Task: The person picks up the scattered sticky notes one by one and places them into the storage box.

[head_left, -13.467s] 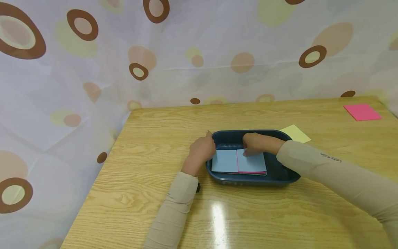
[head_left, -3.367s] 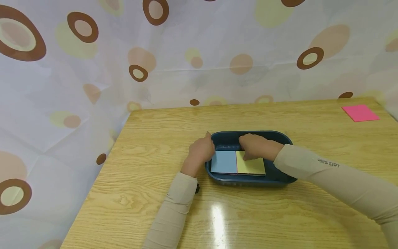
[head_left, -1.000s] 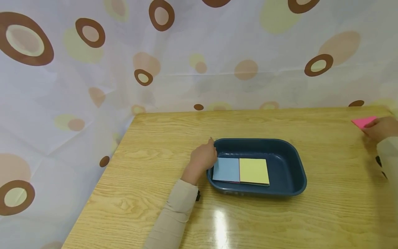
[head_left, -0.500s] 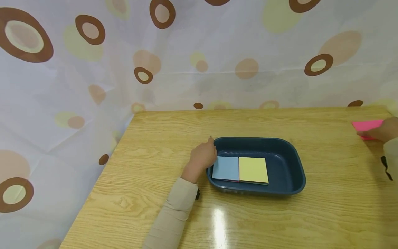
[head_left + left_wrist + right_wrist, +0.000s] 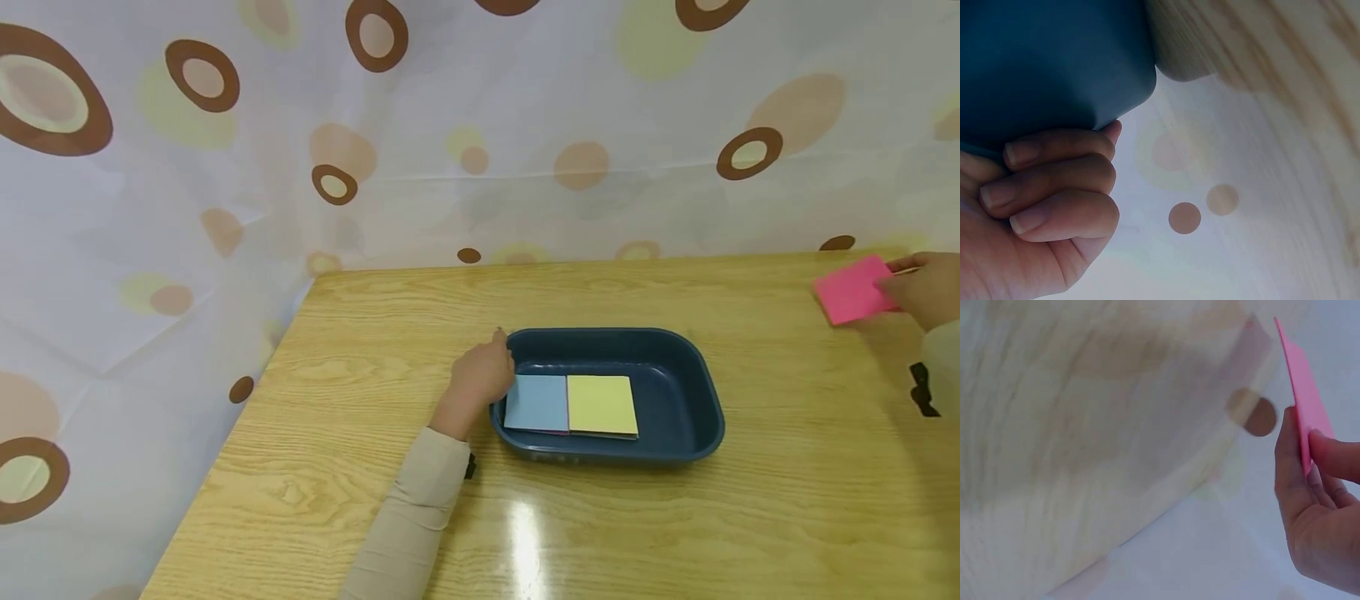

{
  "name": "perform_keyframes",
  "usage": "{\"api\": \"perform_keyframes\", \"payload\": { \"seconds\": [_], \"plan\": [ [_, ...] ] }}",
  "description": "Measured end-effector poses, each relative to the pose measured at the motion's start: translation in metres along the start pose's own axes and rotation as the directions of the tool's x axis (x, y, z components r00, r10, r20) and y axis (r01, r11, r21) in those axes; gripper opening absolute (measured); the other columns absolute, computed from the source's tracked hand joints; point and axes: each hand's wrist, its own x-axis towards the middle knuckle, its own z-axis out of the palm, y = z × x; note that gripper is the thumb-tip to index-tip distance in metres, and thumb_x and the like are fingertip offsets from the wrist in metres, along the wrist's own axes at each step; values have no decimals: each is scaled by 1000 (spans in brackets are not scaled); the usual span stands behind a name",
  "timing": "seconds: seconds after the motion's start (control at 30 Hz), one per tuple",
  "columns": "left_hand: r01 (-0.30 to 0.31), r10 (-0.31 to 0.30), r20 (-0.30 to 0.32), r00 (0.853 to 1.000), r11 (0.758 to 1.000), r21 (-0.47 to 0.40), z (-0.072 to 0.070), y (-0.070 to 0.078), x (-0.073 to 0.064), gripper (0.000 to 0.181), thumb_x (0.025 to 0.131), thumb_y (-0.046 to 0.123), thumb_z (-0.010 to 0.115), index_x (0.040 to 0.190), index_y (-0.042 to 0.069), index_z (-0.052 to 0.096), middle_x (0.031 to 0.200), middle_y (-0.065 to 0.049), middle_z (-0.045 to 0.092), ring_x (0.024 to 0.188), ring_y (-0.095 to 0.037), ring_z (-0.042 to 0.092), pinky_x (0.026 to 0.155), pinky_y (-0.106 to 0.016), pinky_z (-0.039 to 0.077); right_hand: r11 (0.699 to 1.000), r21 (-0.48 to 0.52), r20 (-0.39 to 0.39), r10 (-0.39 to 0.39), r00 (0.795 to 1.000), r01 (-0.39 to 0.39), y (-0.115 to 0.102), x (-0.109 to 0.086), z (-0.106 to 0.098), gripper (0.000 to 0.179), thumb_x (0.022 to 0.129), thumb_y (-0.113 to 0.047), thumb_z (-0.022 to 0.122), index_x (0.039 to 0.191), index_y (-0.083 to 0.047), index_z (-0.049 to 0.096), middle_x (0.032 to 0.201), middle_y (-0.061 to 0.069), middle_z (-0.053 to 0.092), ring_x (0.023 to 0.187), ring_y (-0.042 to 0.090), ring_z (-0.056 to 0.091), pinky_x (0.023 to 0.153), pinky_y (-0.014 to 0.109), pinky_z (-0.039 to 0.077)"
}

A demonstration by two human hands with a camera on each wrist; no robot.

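My left hand (image 5: 482,373) grips the left rim of a dark blue plastic basin (image 5: 678,417); in the left wrist view its fingers (image 5: 1063,175) curl against the basin's outer wall (image 5: 1054,62). Two stacks of square paper notes lie side by side inside, a blue note (image 5: 537,402) topping the left one and a yellow note (image 5: 602,404) the right one. Far to the right, my right hand (image 5: 930,287) pinches pink sticky notes (image 5: 853,290) between thumb and fingers. The right wrist view has the pink notes (image 5: 1304,394) edge-on, lifted off the table.
The wood-grain table (image 5: 315,433) carries the basin near its middle. A patterned cloth wall (image 5: 450,125) rises behind the back edge and along the left side. Light glares off the tabletop in front of the basin.
The yellow note, once on the table behind the basin, now tops the right stack. My right hand has left the basin and lifted the pink notes. My left hand stays at the rim.
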Motion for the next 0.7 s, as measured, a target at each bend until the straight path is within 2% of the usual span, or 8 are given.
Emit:
{"api": "perform_keyframes", "payload": {
  "seconds": [0.07,0.17,0.27,0.33,0.43,0.53,0.6,0.7],
  "plan": [
    [2,-2,1,1000,1000,2,0,-1,2,51,105,22,39,150,2,29,59,-4,50,48,-15,44,44,-24,34,996,33,5,-85,996,84,-35,-29,-5,50,98,-20,47,136,11,42,90,33,57,48,-1,50,49,34,53],
    [6,-6,-6,1000,1000,5,1,-2,3,50,105,22,39,150,2,30,60,-4,52,49,-16,46,44,-25,35,987,52,43,-155,987,152,-79,-60,-8,56,99,-20,47,137,19,35,123,47,40,53,-9,47,52,30,54],
    [1,-1,-8,1000,1000,3,2,-3,4,50,104,22,39,149,1,30,60,-5,52,49,-16,46,44,-25,36,976,64,93,-212,973,206,-105,-73,-7,60,98,-26,49,136,18,35,125,43,39,57,-16,42,54,21,52],
    [-7,7,-8,1000,1000,0,3,-3,4,50,104,22,39,149,1,31,60,-5,52,49,-16,46,44,-25,36,966,84,128,-256,958,246,-119,-78,-5,62,98,-29,52,137,17,36,117,33,47,61,-16,44,56,18,51],
    [-16,16,-12,1000,1000,-3,3,-4,4,50,104,21,40,148,0,31,60,-5,52,49,-16,46,44,-25,36,944,147,196,-320,927,295,-139,-85,-3,61,97,-27,56,138,12,35,104,1,56,67,-13,52,60,18,51],
    [-22,22,-15,1000,1000,-8,3,-4,4,49,104,21,40,148,0,32,62,-5,52,50,-16,47,44,-25,36,924,202,249,-369,895,324,-159,-96,0,58,95,-24,60,138,8,37,91,-24,50,73,-11,57,63,17,51],
    [-26,26,-17,1000,1000,-9,3,-4,3,49,104,21,40,148,0,32,63,-5,53,50,-16,47,44,-25,36,914,218,275,-395,877,343,-173,-104,2,56,95,-22,61,138,6,37,92,-26,51,76,-11,58,64,16,50],
    [-28,27,-21,999,1000,-9,1,-4,3,49,104,20,40,147,-1,33,64,-6,54,51,-17,48,44,-26,37,905,194,304,-423,854,379,-192,-118,6,57,95,-22,61,141,3,37,102,-16,52,81,-15,54,66,14,48]
  ]
}}
